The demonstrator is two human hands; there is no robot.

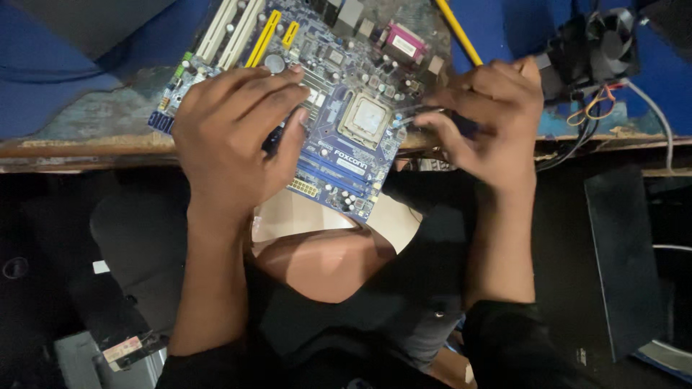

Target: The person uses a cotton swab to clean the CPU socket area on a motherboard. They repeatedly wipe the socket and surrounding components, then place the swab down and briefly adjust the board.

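My left hand lies flat and spread over the near left part of the blue circuit board, fingers wide, palm pressing it down and gripping nothing. My right hand is curled narrow at the board's right side, its fingertips pinched on a thin metal lever that runs beside the square processor socket. The lever is small and partly blurred, so I cannot tell how firm the pinch is.

The board sits at the near edge of the worn table, tilted, with its near corner hanging out past the edge over my lap. Yellow and white slots run toward the far left of the board, and a pink connector sits at its far right. A yellow pencil-like stick lies behind my right hand, and a black cooling fan with orange and white wires stands near the table's right end.

I judge the main risk to be the overhang: if my left hand eases off while the right pulls, the board could tip off the edge. A slipping lever could spring against the socket, and pressing my palm hard on small parts could bend them.
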